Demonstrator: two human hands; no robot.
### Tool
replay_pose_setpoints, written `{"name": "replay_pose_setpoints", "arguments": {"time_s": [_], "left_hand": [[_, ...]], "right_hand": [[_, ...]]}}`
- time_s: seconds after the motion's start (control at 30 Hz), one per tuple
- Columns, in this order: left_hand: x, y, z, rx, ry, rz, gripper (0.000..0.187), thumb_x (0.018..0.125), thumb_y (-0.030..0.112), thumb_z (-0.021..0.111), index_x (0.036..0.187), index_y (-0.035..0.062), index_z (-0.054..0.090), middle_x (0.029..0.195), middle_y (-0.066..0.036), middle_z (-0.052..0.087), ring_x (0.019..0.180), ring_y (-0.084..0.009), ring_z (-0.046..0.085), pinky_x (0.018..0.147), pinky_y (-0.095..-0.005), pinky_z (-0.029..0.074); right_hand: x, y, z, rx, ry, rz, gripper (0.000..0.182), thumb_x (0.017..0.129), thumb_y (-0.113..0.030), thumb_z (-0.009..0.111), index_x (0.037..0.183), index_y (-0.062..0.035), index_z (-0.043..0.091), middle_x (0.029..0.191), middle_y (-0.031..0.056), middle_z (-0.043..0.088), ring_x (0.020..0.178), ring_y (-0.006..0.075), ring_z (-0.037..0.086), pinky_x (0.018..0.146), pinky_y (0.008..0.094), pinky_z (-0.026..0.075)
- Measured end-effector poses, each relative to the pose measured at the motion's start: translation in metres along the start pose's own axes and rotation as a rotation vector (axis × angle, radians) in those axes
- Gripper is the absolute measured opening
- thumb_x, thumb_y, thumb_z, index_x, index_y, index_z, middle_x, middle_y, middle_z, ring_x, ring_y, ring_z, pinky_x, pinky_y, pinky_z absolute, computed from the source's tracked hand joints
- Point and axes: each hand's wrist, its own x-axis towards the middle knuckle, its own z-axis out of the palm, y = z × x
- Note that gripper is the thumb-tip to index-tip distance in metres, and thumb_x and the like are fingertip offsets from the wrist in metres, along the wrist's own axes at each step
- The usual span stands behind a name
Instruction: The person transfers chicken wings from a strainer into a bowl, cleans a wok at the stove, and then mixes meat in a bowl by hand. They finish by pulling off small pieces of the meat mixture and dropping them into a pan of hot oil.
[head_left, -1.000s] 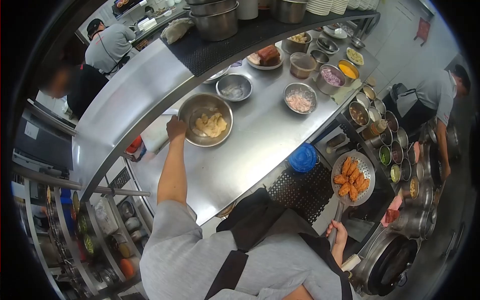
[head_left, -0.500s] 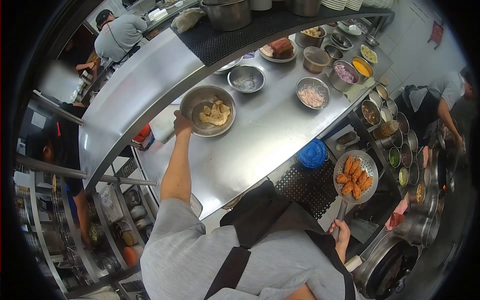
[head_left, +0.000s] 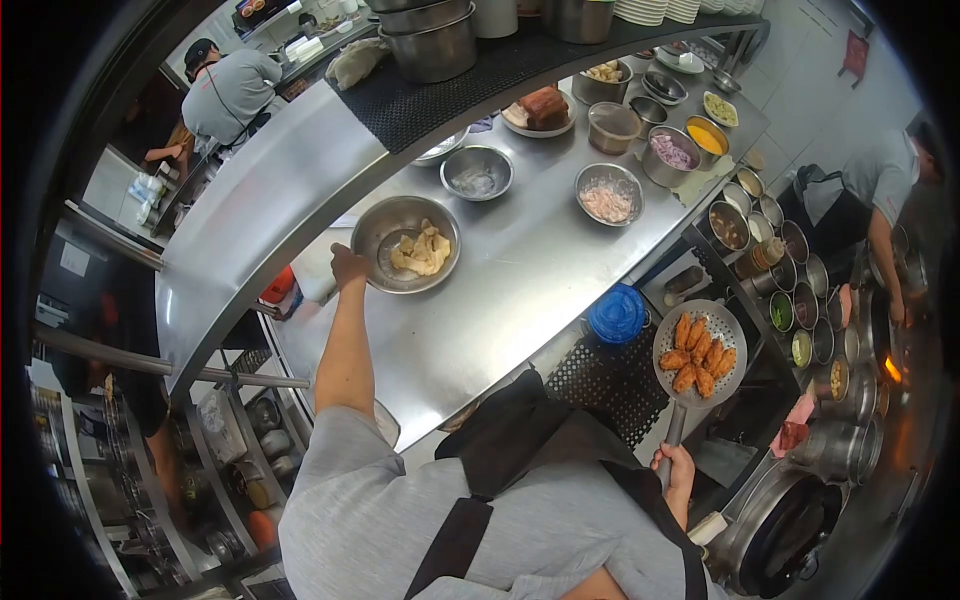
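Note:
My left hand (head_left: 349, 265) is closed on the left rim of a wide steel bowl (head_left: 375, 263), which rests on the steel table and has pale yellow pieces (head_left: 424, 251) inside. Out to the right, my right hand (head_left: 677, 468) is wrapped round the handle of a perforated skimmer (head_left: 737, 330). Several browned, fried pieces (head_left: 703, 354) lie on the skimmer, which is held level over the floor beside the table.
Smaller bowls (head_left: 477, 173) (head_left: 609, 194) and a plate of meat (head_left: 541, 108) stand on the steel table (head_left: 430, 345). Below its edge is a blue lid (head_left: 617, 313). Right: pots, a flame (head_left: 892, 369) and a co-worker (head_left: 880, 180). Another person (head_left: 229, 92) works upper left.
The view has shifted slightly. Both hands keep their holds on the bowl and skimmer. A flame now shows at the stove on the right, and the co-worker there has lowered an arm.

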Motion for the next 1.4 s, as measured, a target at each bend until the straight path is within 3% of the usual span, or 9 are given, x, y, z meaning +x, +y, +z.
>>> {"name": "replay_pose_setpoints", "arguments": {"time_s": [0.27,0.37,0.43,0.57,0.83,0.97,1.13,1.3,1.4], "left_hand": [[0.014,0.006,-0.027,0.250,-0.147,0.169,0.025,0.068,0.017,0.058,0.077,-0.0056,0.063,0.087,-0.029,0.064,0.089,-0.0409,0.063,0.082,-0.0423,0.050],[0.014,0.007,-0.032,0.300,-0.172,0.290,0.026,0.072,0.018,0.056,0.072,-0.0074,0.064,0.081,-0.027,0.065,0.073,-0.0370,0.066,0.067,-0.0395,0.054],[-0.007,0.034,-0.056,0.047,-0.401,-0.103,0.024,0.075,0.015,0.055,0.077,-0.0081,0.063,0.072,-0.021,0.065,0.055,-0.0291,0.065,0.050,-0.0336,0.052],[-0.010,0.034,-0.067,-0.245,-0.430,-0.045,0.023,0.078,0.011,0.053,0.086,-0.0091,0.060,0.064,-0.014,0.062,0.046,-0.0215,0.061,0.040,-0.0278,0.049],[0.038,0.067,-0.051,-0.819,-0.379,0.232,0.029,0.080,0.015,0.058,0.104,-0.0007,0.059,0.081,-0.011,0.065,0.059,-0.0190,0.065,0.052,-0.0297,0.056],[0.045,0.145,-0.017,-0.309,-0.262,0.443,0.036,0.087,0.026,0.055,0.112,-0.0009,0.057,0.093,-0.014,0.065,0.067,-0.0251,0.067,0.063,-0.0368,0.056],[0.035,0.185,0.035,0.082,0.172,0.850,0.038,0.085,0.016,0.049,0.119,-0.0003,0.053,0.114,-0.028,0.055,0.102,-0.0411,0.057,0.092,-0.0444,0.043],[0.015,0.189,0.028,-0.064,0.261,0.914,0.036,0.083,0.014,0.049,0.115,0.0006,0.056,0.116,-0.027,0.054,0.108,-0.0405,0.053,0.092,-0.0455,0.043],[0.020,0.170,0.024,-0.061,0.164,0.740,0.034,0.083,0.013,0.049,0.113,0.0006,0.056,0.110,-0.027,0.057,0.104,-0.0419,0.054,0.090,-0.0467,0.044]], "right_hand": [[-0.003,0.012,-0.003,0.006,0.013,0.015,0.017,0.076,-0.014,0.059,0.085,-0.0019,0.052,0.062,0.0083,0.055,0.044,0.0195,0.053,0.040,0.0320,0.045],[-0.012,0.009,0.002,0.057,0.025,0.024,0.014,0.075,-0.011,0.060,0.082,0.0003,0.056,0.063,0.0083,0.057,0.047,0.0170,0.053,0.046,0.0268,0.044],[-0.009,0.012,-0.001,0.041,0.034,0.022,0.014,0.075,-0.012,0.059,0.081,0.0000,0.056,0.063,0.0083,0.057,0.047,0.0172,0.054,0.046,0.0270,0.044],[-0.011,0.011,-0.002,0.005,0.050,0.026,0.013,0.075,-0.012,0.059,0.080,-0.0004,0.055,0.062,0.0083,0.057,0.047,0.0175,0.054,0.046,0.0270,0.044],[-0.014,0.007,0.002,0.013,0.035,0.027,0.014,0.074,-0.011,0.059,0.082,-0.0008,0.055,0.061,0.0080,0.057,0.047,0.0172,0.053,0.045,0.0269,0.044],[-0.016,0.009,0.005,0.011,0.062,0.021,0.012,0.075,-0.010,0.057,0.081,-0.0013,0.051,0.058,0.0077,0.054,0.040,0.0178,0.051,0.038,0.0297,0.044],[-0.030,0.006,0.016,0.009,0.028,0.021,0.013,0.075,-0.011,0.058,0.083,-0.0014,0.053,0.059,0.0071,0.055,0.043,0.0167,0.052,0.042,0.0274,0.044],[-0.041,-0.001,0.016,-0.002,-0.033,0.052,0.016,0.074,-0.010,0.059,0.086,-0.0010,0.055,0.060,0.0069,0.056,0.046,0.0154,0.053,0.045,0.0254,0.045],[-0.045,-0.013,0.018,-0.068,-0.088,0.031,0.015,0.073,-0.010,0.059,0.085,-0.0014,0.055,0.059,0.0070,0.056,0.047,0.0151,0.053,0.046,0.0249,0.045]]}}
